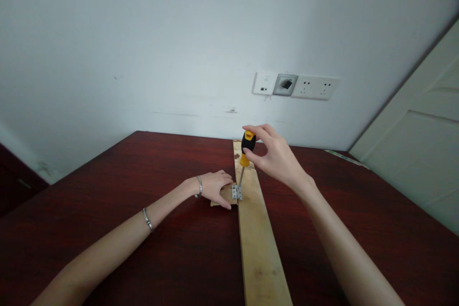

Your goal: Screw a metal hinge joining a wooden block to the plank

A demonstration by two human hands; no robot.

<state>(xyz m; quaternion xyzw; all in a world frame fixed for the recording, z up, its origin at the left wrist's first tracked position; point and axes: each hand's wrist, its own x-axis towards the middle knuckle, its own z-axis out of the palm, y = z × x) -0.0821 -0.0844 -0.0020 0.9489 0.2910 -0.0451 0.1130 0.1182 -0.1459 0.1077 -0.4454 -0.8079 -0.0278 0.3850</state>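
My right hand [274, 155] is closed round the black and yellow handle of a screwdriver [246, 149] that stands nearly upright. Its tip rests on a small metal hinge [236, 192]. The hinge joins a long pale wooden plank [256, 239] to a small wooden block [226, 196] on the plank's left. My left hand [215, 187] lies on that block with its fingers bent over it, pressing it down beside the hinge. Two bracelets circle my left forearm.
A dark red wooden table [107, 210] carries the plank. Behind it rises a white wall with a row of sockets [296, 86]. A pale door [423, 143] stands at the right. The plank runs from the wall toward me.
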